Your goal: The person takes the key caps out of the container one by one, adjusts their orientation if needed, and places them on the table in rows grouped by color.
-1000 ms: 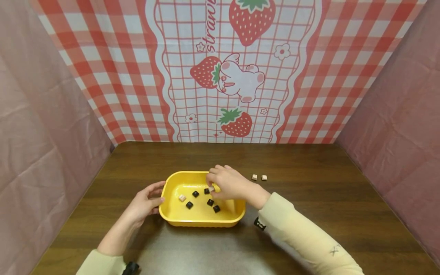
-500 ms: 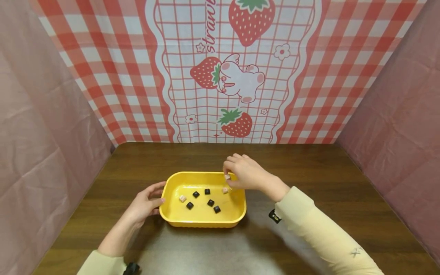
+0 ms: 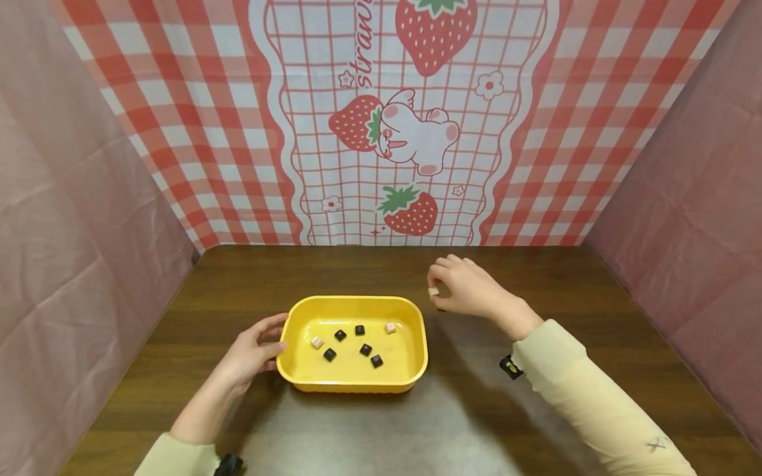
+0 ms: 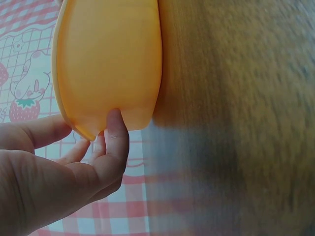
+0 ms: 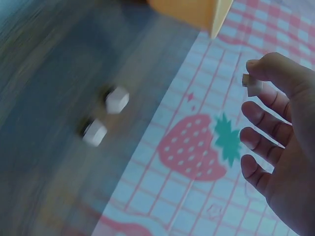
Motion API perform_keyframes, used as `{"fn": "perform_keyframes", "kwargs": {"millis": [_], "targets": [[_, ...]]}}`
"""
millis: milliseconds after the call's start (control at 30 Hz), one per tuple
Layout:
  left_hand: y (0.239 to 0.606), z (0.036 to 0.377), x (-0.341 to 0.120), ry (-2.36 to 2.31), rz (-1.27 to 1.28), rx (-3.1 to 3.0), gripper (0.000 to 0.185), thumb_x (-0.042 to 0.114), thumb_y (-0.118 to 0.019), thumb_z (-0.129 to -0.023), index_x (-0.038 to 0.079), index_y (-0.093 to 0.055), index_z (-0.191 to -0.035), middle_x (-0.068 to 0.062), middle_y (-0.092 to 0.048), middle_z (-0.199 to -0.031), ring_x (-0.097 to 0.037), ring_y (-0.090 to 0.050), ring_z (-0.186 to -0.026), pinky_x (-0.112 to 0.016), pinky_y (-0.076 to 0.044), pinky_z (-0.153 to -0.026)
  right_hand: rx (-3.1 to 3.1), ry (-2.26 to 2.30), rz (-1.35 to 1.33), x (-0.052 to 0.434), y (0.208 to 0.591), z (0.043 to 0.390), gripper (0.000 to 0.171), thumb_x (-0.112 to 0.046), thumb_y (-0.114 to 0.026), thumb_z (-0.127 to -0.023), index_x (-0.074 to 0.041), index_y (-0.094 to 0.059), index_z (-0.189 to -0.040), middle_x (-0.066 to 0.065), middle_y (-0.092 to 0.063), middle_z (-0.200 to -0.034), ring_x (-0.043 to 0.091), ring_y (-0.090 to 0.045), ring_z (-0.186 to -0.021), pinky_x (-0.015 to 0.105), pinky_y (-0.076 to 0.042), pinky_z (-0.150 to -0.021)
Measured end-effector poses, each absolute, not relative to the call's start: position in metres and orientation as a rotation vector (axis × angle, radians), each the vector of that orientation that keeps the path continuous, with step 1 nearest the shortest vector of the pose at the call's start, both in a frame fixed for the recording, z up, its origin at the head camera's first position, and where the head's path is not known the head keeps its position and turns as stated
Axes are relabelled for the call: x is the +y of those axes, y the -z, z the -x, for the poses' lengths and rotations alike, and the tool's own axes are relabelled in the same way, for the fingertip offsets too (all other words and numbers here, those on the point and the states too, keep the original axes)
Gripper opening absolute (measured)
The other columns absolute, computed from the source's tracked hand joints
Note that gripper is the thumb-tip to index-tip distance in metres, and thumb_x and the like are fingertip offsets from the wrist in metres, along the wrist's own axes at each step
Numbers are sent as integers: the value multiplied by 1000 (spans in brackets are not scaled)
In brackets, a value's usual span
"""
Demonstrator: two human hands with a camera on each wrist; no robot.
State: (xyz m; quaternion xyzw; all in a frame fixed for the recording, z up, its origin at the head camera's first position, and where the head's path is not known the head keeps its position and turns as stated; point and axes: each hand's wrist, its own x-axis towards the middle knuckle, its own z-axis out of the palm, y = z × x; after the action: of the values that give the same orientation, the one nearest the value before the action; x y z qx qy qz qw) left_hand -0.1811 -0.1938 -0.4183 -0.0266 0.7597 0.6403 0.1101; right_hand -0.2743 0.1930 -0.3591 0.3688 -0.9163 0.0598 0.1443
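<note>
Head view: left hand (image 3: 253, 354) rests relaxed against the yellow tray (image 3: 417, 317) on the bench (image 3: 536, 410); right hand (image 3: 467, 291) pinches a pale cube (image 3: 433, 291) right of the tray.

Left wrist view: fingertips (image 4: 115, 123) touch the tray wall.

Right wrist view: two pale cubes (image 5: 106, 115) lie on the bench.

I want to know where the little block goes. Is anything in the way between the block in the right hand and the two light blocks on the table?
Nothing visible. The right hand pinches the light block above bare table, near the two light blocks.
</note>
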Motion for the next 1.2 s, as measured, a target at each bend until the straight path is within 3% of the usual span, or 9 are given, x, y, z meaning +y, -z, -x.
{"fn": "perform_keyframes", "kwargs": {"millis": [433, 767, 1200], "targets": [[418, 182, -196, -1868, 56, 2235, 55, -4, -50, -92, 2, -33, -144, -28, -42, -134, -22, -59, -90, -31, -54, -66, -2737, -216, -880, 242, 386, 285, 20, -22, -74, -72, -18, -57, -80, 0, -56, -80, 18, -46, -76, 33, -34, -63], [418, 182, -196, -1873, 55, 2229, 55, -4, -50, -92, 1, -33, -143, -28, -42, -134, -22, -59, -89, -32, -54, -67, -2772, -276, -779, 265, 418, 290, 19, -19, -75, -70, -16, -58, -77, -2, -54, -78, 21, -51, -77, 36, -40, -60], [420, 183, -196, -1863, 59, 2228, 55, -3, -50, -92, 3, -33, -144, -27, -42, -134, -20, -59, -87, -30, -54, -65, -2874, -335, -694, 280, 440, 294, 14, -18, -70, -77, -14, -57, -77, -2, -52, -74, 18, -47, -71, 34, -39, -59]]}}
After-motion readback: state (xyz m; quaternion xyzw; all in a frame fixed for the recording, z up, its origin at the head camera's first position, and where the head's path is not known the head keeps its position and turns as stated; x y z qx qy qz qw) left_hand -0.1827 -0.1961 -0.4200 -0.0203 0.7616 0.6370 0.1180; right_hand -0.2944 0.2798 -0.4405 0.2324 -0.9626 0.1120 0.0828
